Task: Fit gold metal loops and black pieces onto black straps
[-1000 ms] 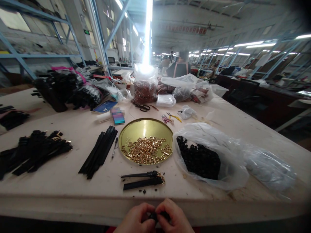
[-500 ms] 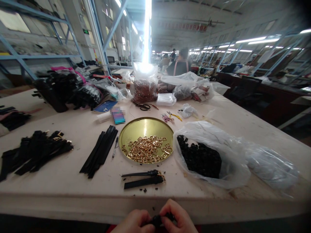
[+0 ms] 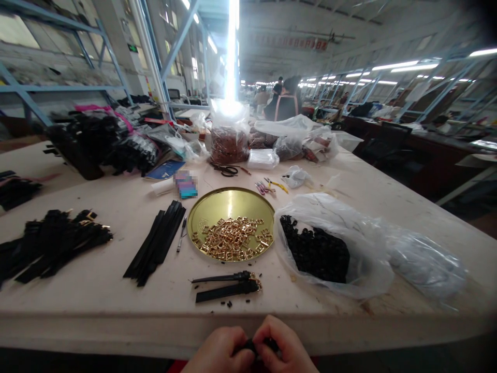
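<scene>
Close to me at the table's front edge, my left hand and my right hand pinch a black strap between them. Most of it is hidden by the fingers, and its far ends do not show. Just beyond my hands lie two black straps with gold buckles, side by side on the table, with several tiny black bits scattered about them. Behind these is a round gold tray with a heap of small gold buckles.
To the right, an open plastic bag holds small black loops. Flat black straps and a pen lie left of the tray; a pile of buckled straps is farther left. Scissors and yellow-handled pliers lie behind.
My hands stay together on the black strap, with the fingers shifted slightly and less of the strap showing. The whole view has moved a little, so the table items appear slightly farther left.
</scene>
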A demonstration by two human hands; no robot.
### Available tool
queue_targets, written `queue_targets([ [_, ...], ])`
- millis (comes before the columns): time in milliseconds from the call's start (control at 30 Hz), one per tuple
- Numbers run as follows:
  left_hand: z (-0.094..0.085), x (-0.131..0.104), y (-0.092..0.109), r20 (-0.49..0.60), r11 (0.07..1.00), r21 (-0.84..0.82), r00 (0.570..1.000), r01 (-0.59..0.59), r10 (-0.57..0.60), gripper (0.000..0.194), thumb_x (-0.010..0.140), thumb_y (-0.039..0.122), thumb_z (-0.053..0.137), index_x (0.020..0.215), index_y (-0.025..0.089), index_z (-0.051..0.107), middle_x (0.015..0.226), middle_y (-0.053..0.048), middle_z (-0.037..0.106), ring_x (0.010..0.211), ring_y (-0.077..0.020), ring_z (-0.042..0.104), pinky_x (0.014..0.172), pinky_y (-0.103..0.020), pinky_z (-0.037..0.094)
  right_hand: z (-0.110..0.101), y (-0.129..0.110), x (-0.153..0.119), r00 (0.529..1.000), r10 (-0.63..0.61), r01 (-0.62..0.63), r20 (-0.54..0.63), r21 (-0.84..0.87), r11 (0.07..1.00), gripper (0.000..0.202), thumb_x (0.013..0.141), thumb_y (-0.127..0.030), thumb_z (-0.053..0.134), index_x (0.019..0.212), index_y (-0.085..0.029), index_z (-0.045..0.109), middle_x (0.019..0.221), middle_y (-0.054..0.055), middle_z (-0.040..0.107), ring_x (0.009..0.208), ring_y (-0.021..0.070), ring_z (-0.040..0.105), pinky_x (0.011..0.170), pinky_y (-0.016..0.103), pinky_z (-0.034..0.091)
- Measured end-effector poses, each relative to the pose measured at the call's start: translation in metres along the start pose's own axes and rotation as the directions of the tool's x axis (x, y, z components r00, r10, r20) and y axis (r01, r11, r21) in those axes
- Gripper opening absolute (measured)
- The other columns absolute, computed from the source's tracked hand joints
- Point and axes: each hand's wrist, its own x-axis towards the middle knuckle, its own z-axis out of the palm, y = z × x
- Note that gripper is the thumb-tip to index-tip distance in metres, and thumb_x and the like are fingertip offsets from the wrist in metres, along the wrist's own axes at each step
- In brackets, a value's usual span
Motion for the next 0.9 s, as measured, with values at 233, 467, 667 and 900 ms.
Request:
queue_targets([
  [233,-0.006,-0.006,0.002,-0.053,0.999,0.032,0.998,0.035,-0.034,0.013,0.068,0.021,0.045,0.065,0.018,0.058,0.059,0.001,0.059,0.059,-0.0169,0.052,0.047,-0.022,0.026,-0.005,0.000,0.003,0.989,0.137,-0.141,0.054,0.075,0.987,0.022,0.070,-0.020,0.054,0.092,-0.020,0.056,0.082,0.003,0.061,0.074,0.0198,0.055,0.065,0.029,0.042],
  [467,-0.004,-0.002,0.008,-0.007,0.982,0.185,0.999,0.042,-0.041,0.017,0.070,0.021,0.044,0.073,0.017,0.060,0.069,-0.001,0.064,0.065,-0.0175,0.056,0.051,-0.023,0.031,-0.006,-0.001,-0.001,0.989,0.132,-0.130,0.064,-0.028,0.991,0.009,0.075,-0.021,0.046,0.080,-0.019,0.053,0.078,0.004,0.059,0.073,0.0197,0.053,0.066,0.029,0.040],
  [667,-0.003,0.001,-0.002,-0.020,0.979,0.205,1.000,0.001,0.004,0.019,0.070,0.021,0.045,0.075,0.017,0.062,0.074,-0.003,0.067,0.069,-0.0178,0.059,0.050,-0.022,0.031,0.002,0.006,0.002,0.980,0.166,-0.174,0.107,0.068,0.982,0.013,0.072,-0.023,0.048,0.084,-0.019,0.053,0.074,0.002,0.056,0.068,0.0185,0.052,0.061,0.028,0.039],
  [900,-0.024,-0.002,0.008,-0.073,0.919,0.392,0.995,-0.032,0.065,0.020,0.076,0.023,0.046,0.080,0.020,0.066,0.080,-0.006,0.069,0.073,-0.0235,0.061,0.055,-0.025,0.036,0.004,0.018,0.018,0.991,0.134,-0.137,0.030,0.237,0.962,0.029,0.076,-0.046,0.047,0.076,-0.018,0.053,0.060,-0.002,0.048,0.056,0.0146,0.046,0.053,0.026,0.035],
])
